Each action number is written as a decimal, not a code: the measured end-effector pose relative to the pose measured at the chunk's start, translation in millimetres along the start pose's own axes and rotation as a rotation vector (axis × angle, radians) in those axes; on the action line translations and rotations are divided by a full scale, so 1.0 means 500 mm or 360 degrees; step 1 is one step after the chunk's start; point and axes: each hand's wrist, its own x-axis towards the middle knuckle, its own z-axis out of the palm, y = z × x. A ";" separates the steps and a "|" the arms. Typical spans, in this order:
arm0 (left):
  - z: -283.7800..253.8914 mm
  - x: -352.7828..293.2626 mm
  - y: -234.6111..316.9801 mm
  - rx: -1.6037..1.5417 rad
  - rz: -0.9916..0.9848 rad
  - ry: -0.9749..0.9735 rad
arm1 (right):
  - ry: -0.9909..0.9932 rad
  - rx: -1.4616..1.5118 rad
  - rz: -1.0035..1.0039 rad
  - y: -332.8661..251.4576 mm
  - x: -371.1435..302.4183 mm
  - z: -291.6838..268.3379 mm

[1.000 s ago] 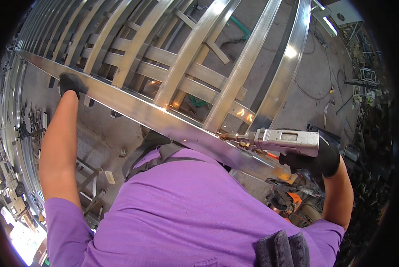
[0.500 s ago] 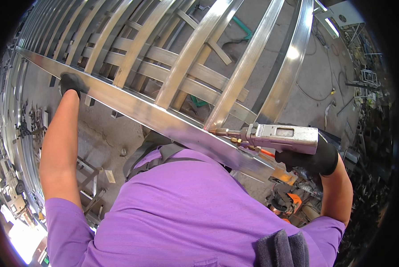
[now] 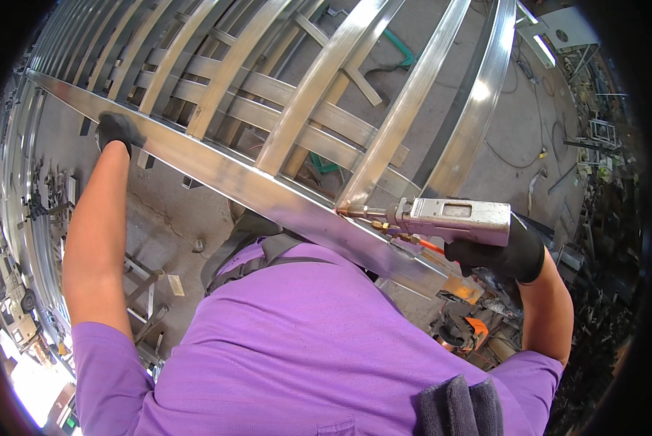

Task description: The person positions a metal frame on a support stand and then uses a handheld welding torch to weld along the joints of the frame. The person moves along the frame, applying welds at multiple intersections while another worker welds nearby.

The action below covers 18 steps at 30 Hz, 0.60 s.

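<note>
My right hand (image 3: 504, 253), in a black glove, is closed around a boxy silver handheld welding gun (image 3: 457, 219). Its narrow copper-coloured nozzle points left, with the tip at the joint where a slanting metal bar (image 3: 406, 109) meets the long flat metal rail (image 3: 268, 196). An orange tube (image 3: 431, 248) runs along the underside of the gun. Farther left, my left hand (image 3: 115, 131), gloved in black too, grips the same rail at its edge; its fingertips are partly hidden.
Many parallel metal bars extend away from the rail, over crossing flat strips (image 3: 257, 112). A green clamp-like piece (image 3: 400, 48) and cables (image 3: 511, 156) lie on the floor beyond. An orange-and-black item (image 3: 476, 333) and scrap sit below right. Metal lengths line the left side.
The welding gun and my right hand have shifted slightly left, with the nozzle tip staying at the joint. My left hand has stayed on the rail.
</note>
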 end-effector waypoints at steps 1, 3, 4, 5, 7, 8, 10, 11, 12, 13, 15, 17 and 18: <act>0.003 0.004 0.002 -0.0047 -0.0028 -0.0051 | 0.0001 -0.0008 -0.0004 0.001 0.000 0.000; 0.002 0.005 0.002 -0.0134 -0.0040 -0.0139 | 0.0004 -0.0024 -0.0010 0.003 0.001 0.000; -0.022 0.002 -0.001 -0.0174 -0.0015 -0.0170 | 0.0020 -0.0026 -0.0008 0.002 0.000 0.002; -0.045 -0.002 -0.003 -0.0213 -0.0004 -0.0188 | 0.0035 -0.0028 -0.0006 -0.001 0.000 0.004; -0.066 -0.015 -0.011 -0.0287 -0.0007 -0.0225 | 0.0032 -0.0021 -0.0007 -0.003 0.000 0.004; -0.073 -0.019 -0.015 -0.0341 -0.0025 -0.0250 | 0.0032 -0.0007 0.0007 -0.002 0.000 0.003; -0.090 -0.030 -0.021 -0.0461 -0.0070 -0.0248 | 0.0035 0.0023 0.0038 0.000 -0.001 0.004; -0.099 -0.037 -0.023 -0.0526 -0.0095 -0.0222 | 0.0035 0.0006 0.0035 -0.002 -0.002 0.004; -0.103 -0.045 -0.026 -0.0589 -0.0125 -0.0199 | 0.0030 -0.0013 0.0029 -0.004 -0.002 0.004; -0.096 -0.041 -0.026 -0.0681 -0.0181 -0.0279 | 0.0028 -0.0031 0.0024 -0.005 -0.003 0.004; -0.096 -0.029 -0.025 -0.0864 -0.0284 -0.0433 | 0.0050 -0.0065 0.0021 -0.003 -0.004 0.004; -0.111 -0.017 -0.023 -0.1003 -0.0271 -0.0470 | 0.0088 -0.0021 0.0062 -0.008 -0.009 0.008; -0.070 -0.005 -0.017 -0.1128 -0.0348 -0.0472 | 0.0079 -0.0027 0.0066 -0.008 -0.009 0.008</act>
